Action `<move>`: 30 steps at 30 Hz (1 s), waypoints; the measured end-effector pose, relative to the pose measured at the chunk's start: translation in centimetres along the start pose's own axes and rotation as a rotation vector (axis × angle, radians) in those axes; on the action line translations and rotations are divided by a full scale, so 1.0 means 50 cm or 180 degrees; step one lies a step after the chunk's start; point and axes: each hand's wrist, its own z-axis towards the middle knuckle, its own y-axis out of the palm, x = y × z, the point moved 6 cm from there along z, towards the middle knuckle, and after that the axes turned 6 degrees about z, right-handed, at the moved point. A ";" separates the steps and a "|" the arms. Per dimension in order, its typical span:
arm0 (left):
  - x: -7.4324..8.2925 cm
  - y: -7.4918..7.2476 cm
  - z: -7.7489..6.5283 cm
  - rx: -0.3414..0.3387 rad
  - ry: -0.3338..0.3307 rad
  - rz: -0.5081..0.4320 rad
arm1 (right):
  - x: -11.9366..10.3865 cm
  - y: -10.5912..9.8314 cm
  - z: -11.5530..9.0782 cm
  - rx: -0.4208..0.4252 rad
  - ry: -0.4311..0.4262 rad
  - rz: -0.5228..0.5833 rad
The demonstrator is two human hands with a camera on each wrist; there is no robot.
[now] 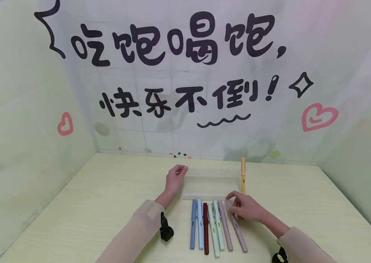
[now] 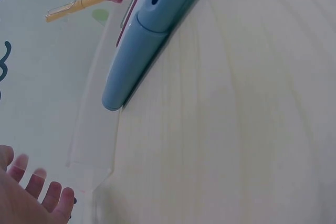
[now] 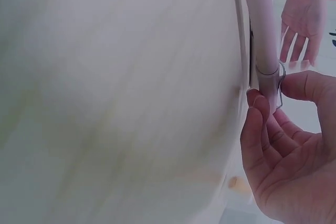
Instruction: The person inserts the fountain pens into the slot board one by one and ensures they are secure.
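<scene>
My right hand pinches the clip end of a mauve pen between thumb and fingers; the right wrist view shows the grip close up. To its left lie several capped pens in a row: mauve, light green, dark red, pale blue and blue. Behind them stands a clear plastic holder, with a yellow pen upright at its right end. My left hand is at the holder's left end, its fingers mostly extended in the left wrist view.
The pale wood-grain table meets a printed backdrop just behind the holder. Side walls of the same printed cloth bound it. Black wrist mounts sit at both sleeves.
</scene>
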 end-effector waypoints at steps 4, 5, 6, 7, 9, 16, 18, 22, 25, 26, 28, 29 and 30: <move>-0.002 0.001 0.001 -0.0005 -0.0011 0.0000 | -0.002 -0.005 0.000 -0.0028 -0.0002 0.0092; -0.002 0.001 0.001 -0.0010 -0.0014 -0.0006 | -0.003 -0.007 0.000 -0.0034 -0.0012 0.0119; -0.002 0.001 0.000 -0.0012 -0.0012 -0.0008 | -0.005 -0.008 0.000 -0.0037 -0.0023 0.0152; -0.002 0.001 0.000 -0.0013 -0.0016 -0.0013 | -0.006 -0.010 0.000 -0.0040 -0.0036 0.0180; -0.001 0.001 0.000 -0.0015 -0.0017 -0.0010 | -0.009 -0.015 0.001 -0.0041 -0.0050 0.0242; -0.001 -0.001 0.001 -0.0006 -0.0017 0.0011 | -0.012 -0.034 0.008 0.0051 -0.0058 0.0343; -0.001 -0.001 0.001 -0.0007 -0.0012 0.0018 | -0.017 -0.041 0.009 0.0082 -0.0072 0.0369; -0.002 0.000 0.001 -0.0006 -0.0007 0.0031 | -0.047 -0.054 0.006 0.0126 -0.0111 0.0425; -0.002 0.000 0.001 -0.0006 0.0003 0.0046 | -0.077 -0.064 0.002 0.0160 -0.0106 0.0421; -0.002 0.000 0.000 -0.0006 0.0004 0.0048 | -0.084 -0.068 0.000 0.0175 -0.0103 0.0394; -0.002 0.000 0.000 -0.0008 0.0008 0.0050 | -0.093 -0.074 0.000 0.0205 -0.0094 0.0360; -0.002 0.000 0.000 -0.0010 0.0008 0.0050 | -0.094 -0.078 0.001 0.0218 -0.0093 0.0356; -0.002 0.000 0.000 -0.0008 0.0006 0.0048 | -0.094 -0.081 0.003 0.0230 -0.0094 0.0362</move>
